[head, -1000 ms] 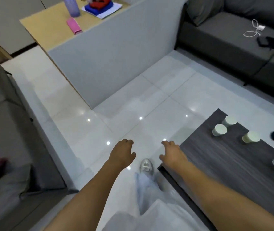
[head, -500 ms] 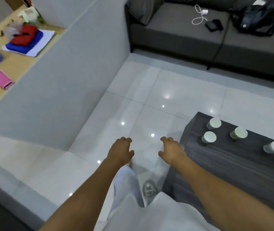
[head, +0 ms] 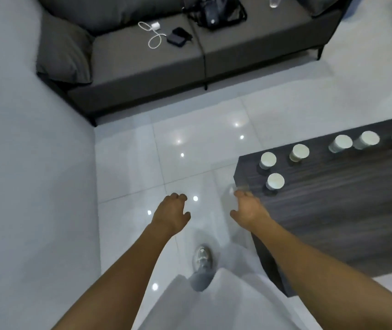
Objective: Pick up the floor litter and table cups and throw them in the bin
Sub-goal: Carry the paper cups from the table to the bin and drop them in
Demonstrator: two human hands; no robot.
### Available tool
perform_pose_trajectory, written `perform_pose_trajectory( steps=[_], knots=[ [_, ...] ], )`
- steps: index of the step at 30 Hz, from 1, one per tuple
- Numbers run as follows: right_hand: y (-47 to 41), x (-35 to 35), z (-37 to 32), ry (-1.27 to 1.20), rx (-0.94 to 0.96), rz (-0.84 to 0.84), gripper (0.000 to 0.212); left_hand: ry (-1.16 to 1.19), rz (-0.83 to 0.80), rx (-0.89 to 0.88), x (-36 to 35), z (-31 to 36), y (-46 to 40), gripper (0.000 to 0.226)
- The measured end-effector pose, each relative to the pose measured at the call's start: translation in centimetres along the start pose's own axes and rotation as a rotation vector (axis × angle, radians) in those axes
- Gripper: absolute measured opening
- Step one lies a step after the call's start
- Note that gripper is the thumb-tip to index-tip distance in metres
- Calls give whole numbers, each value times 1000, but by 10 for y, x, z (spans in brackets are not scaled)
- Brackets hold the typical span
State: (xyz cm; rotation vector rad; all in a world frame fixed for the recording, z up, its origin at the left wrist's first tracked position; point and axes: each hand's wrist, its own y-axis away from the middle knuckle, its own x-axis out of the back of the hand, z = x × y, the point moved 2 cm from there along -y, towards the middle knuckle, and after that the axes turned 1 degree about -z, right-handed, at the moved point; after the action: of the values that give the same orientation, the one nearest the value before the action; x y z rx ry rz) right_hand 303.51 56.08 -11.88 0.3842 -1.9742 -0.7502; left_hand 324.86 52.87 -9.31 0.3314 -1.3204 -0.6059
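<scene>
Head cam: person's standing by the dark table (head: 333,210), both arms out front. Left hand (head: 172,214) hangs over bare floor tile, fingers loosely curled, holding nothing. Right hand (head: 247,208) sits at the table's near corner, fingers relaxed, also empty. Nearest cup (head: 275,181) stands upright just ahead and to the right of that hand, axis vertical; five more cups (head: 299,152) stand further along the far edge. Right hand's clearly closer, so prob. the one to grab. No floor litter or bin in view.
</scene>
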Motion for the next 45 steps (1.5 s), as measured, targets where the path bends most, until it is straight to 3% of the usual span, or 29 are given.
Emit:
perform_pose_trajectory(
  steps=[5,8,14,26,38,45],
  knots=[
    [-9,21,24,-174,-199,59,59,-119,-82,-174,26,36,-65,49],
    [-16,35,51,-268,-311,89,50,-158,-125,-299,33,80,-107,50],
    [-54,69,102,-391,-473,105,54,-244,-196,-469,40,166,-187,48],
    [-147,64,153,-644,-730,136,56,-458,-340,-715,2,257,-320,41],
    [-262,-16,188,-758,-993,253,82,-766,-362,-995,-123,276,-423,79],
    [-263,-44,180,-857,-1013,411,71,-839,-396,-1099,-144,259,-426,71]
  ],
)
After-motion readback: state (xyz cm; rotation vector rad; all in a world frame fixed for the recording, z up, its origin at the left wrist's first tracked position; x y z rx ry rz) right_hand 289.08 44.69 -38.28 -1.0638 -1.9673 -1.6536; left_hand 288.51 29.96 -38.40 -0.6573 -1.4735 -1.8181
